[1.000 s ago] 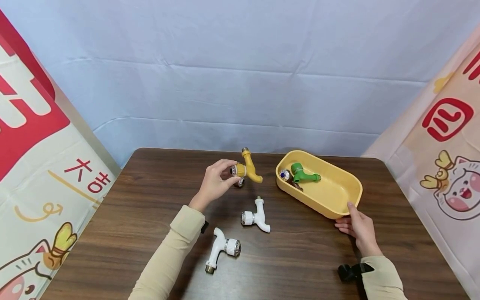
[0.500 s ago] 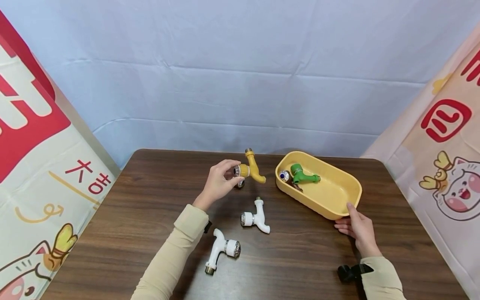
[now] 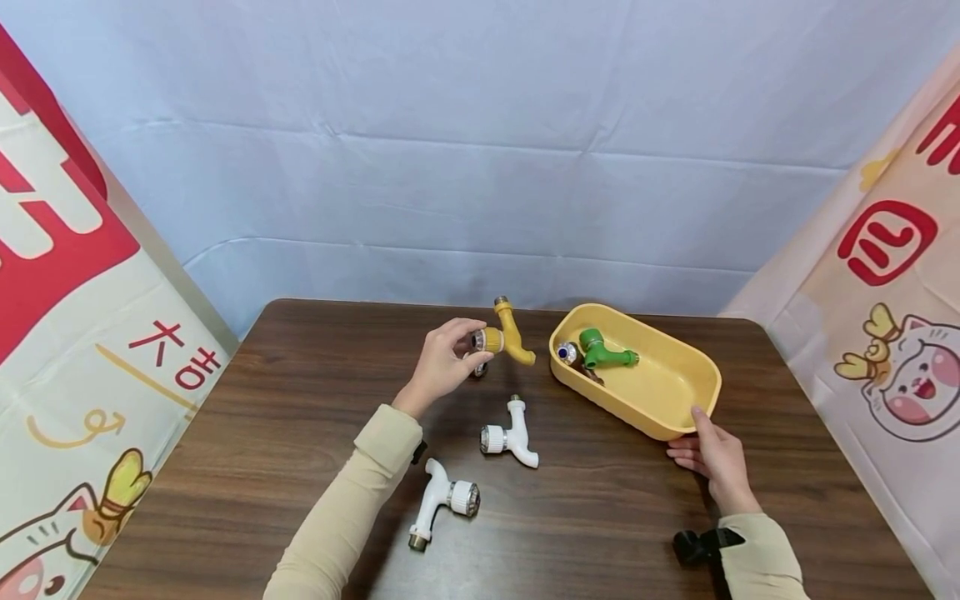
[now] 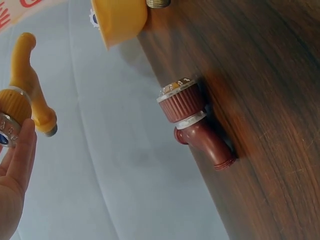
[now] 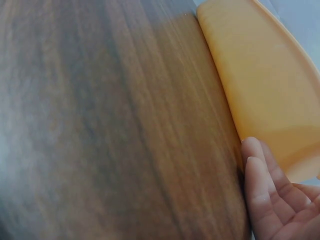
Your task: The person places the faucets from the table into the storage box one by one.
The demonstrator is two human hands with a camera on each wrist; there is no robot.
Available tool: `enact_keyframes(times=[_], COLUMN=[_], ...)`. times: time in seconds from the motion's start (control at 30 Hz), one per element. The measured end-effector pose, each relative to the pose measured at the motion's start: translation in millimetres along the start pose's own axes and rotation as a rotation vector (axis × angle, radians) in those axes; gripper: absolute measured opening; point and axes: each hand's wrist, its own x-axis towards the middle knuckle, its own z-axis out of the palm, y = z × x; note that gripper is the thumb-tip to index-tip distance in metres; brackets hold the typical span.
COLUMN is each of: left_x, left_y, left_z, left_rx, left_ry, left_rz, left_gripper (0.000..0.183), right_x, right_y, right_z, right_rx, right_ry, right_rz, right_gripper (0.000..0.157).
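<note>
My left hand [image 3: 442,362] pinches the ribbed knob of a yellow faucet [image 3: 512,335] and holds it above the table. In the left wrist view, a dark red faucet [image 4: 197,122] lies on the wood; the head view shows little more than its knob end under that hand. My right hand [image 3: 716,458] grips the near right corner of a yellow plastic basin [image 3: 637,404], thumb over the rim and fingers along the outer wall. A green faucet [image 3: 606,350] and a brown faucet with a blue-centred knob [image 3: 568,353] lie at the basin's left end, the brown one partly hidden.
Two white faucets lie on the brown wooden table [image 3: 600,517]: one white faucet [image 3: 517,435] in front of the basin's left end, another white faucet [image 3: 435,500] nearer. A pale blue cloth [image 3: 480,183] hangs behind the table's far edge, with printed banners at both sides.
My left hand has shifted slightly to the right with the yellow faucet, toward the basin. The right hand and the basin stay nearly in place.
</note>
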Motion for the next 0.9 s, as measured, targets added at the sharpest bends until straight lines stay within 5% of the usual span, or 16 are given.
enact_keyframes(times=[0.9], left_x=[10.9], left_y=[3.6], left_z=[12.9], left_rx=[0.048], left_ry=[-0.037], left_rz=[0.030], left_gripper=[0.039], right_x=[2], right_y=[2], right_z=[0.1], right_rx=[-0.015], right_ry=[0.011], right_rz=[-0.012], right_gripper=[0.072])
